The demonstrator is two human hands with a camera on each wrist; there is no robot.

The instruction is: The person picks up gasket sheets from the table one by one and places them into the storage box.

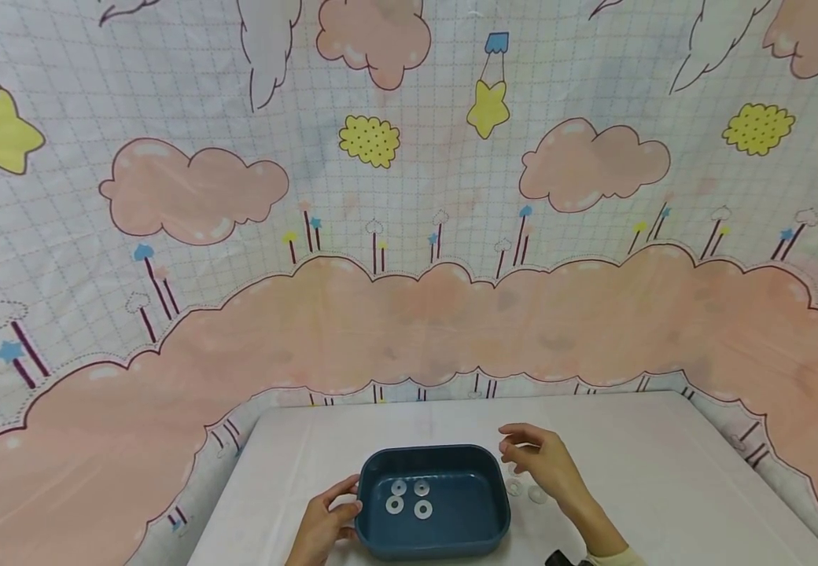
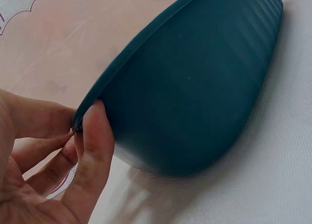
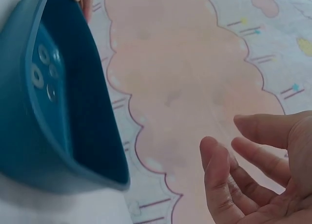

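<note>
A dark blue plastic bin (image 1: 462, 499) stands on the white table, with several pale ring-shaped washers (image 1: 423, 510) lying flat on the left part of its floor. My left hand (image 1: 322, 520) holds the bin's left end; in the left wrist view, thumb and fingers (image 2: 97, 136) pinch its rim. Just beyond the bin's right end, my right hand (image 1: 545, 464) hovers over the table, fingers loosely bent. The right wrist view shows nothing between that hand's thumb and fingers (image 3: 217, 177). Below it, pale washers (image 1: 537, 494) lie on the table, partly hidden by the hand.
White cloth covers the table (image 1: 310, 448). Behind it hangs a curtain (image 1: 409, 322) printed with clouds and stars, which also runs down both sides. Near my right forearm, a small black object (image 1: 559, 558) shows at the bottom edge.
</note>
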